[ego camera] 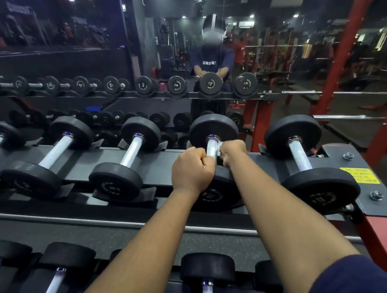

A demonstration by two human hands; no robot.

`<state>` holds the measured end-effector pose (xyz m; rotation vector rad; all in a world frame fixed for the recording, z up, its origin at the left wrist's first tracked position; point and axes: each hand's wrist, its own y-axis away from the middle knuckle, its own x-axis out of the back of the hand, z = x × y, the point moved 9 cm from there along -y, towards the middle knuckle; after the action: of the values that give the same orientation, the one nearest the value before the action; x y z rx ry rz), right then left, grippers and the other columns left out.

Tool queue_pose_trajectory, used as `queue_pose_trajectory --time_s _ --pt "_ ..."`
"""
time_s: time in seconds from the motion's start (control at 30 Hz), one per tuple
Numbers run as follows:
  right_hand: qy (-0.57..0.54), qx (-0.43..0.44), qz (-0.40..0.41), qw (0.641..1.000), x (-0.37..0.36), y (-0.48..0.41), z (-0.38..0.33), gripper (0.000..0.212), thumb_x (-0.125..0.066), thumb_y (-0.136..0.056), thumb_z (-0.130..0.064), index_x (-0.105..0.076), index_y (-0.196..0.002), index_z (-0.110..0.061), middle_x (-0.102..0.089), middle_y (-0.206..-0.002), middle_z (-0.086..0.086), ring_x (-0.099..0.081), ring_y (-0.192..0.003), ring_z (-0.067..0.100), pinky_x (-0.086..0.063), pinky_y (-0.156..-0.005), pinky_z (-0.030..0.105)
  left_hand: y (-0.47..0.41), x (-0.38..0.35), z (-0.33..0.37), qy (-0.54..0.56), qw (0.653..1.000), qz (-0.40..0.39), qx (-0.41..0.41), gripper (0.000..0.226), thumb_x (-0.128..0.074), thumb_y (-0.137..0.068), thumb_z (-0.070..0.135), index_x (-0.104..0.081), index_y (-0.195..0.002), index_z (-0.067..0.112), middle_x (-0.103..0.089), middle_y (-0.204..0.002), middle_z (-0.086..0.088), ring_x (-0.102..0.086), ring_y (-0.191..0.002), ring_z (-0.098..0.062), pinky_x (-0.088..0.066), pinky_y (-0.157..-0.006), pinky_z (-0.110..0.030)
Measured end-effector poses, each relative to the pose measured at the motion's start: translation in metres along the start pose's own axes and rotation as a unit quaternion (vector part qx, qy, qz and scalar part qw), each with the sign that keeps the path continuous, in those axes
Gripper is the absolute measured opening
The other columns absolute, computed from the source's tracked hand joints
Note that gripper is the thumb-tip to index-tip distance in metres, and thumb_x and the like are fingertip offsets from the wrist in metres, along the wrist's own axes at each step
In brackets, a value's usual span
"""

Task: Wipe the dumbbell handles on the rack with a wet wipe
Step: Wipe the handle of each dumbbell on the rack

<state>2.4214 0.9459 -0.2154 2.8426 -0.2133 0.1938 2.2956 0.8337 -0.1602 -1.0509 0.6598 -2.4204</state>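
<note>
**Head view.** The top tier of the rack (77, 171) carries a row of black dumbbells lying front to back in cradles. Both hands are on the handle (211, 147) of the dumbbell (214, 129) second from the right end.

- **Left hand** (192, 167): the fist is closed round the near part of the handle, knuckles up, just beside the near head.
- **Right hand** (233, 152): the fingers are curled against the right side of the handle, farther back, and pinch a white wipe (221, 145) to the metal. Only a small crumpled edge of the wipe shows between fingers and handle.

The two hands lie close together. A yellow sticker (359, 175) sits on the rack at its right end. A mirror (81, 37) behind the rack reflects the person and the same two-handed grip. The lower dumbbells (207, 269) lie along the bottom edge.
</note>
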Motion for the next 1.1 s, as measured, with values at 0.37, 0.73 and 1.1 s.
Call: queue_pose_trajectory --time_s 0.37,0.73,1.1 --pt "-0.291 -0.110 -0.068 0.948 -0.020 0.008 0.022 0.029 -0.024 -0.091 0.013 -0.051 -0.101 0.008 -0.055 -0.079 0.025 -0.064 -0.065 0.032 -0.053 -0.060 0.036 0.000 -0.001 0.003 -0.019 1.000 -0.006 -0.012 0.024 -0.036 -0.073 0.027 -0.028 -0.051 0.021 -0.036 -0.057 0.005 -0.036 -0.052 -0.016 -0.018 -0.045 -0.027" --pt "0.326 0.278 0.132 0.894 -0.004 0.007 -0.053 0.011 -0.058 -0.080 -0.011 -0.064 -0.075 -0.003 -0.062 -0.083 0.013 -0.061 -0.080 0.029 -0.037 -0.056 0.024 0.000 -0.004 0.001 -0.010 1.000 -0.013 0.000 0.021 -0.035 -0.070 0.026 -0.028 -0.051 0.021 -0.036 -0.057 0.005 -0.035 -0.053 -0.017 -0.018 -0.046 -0.027" --pt "0.673 0.362 -0.116 0.635 -0.084 0.030 -0.046 0.033 -0.036 -0.098 -0.014 -0.060 -0.119 -0.004 -0.056 -0.124 0.013 -0.053 -0.113 0.027 -0.042 -0.090 0.032 0.001 -0.005 0.006 -0.025 0.999 -0.018 -0.011 0.020 -0.035 -0.070 0.025 -0.030 -0.052 0.018 -0.036 -0.058 0.004 -0.039 -0.055 -0.019 -0.019 -0.045 -0.027"
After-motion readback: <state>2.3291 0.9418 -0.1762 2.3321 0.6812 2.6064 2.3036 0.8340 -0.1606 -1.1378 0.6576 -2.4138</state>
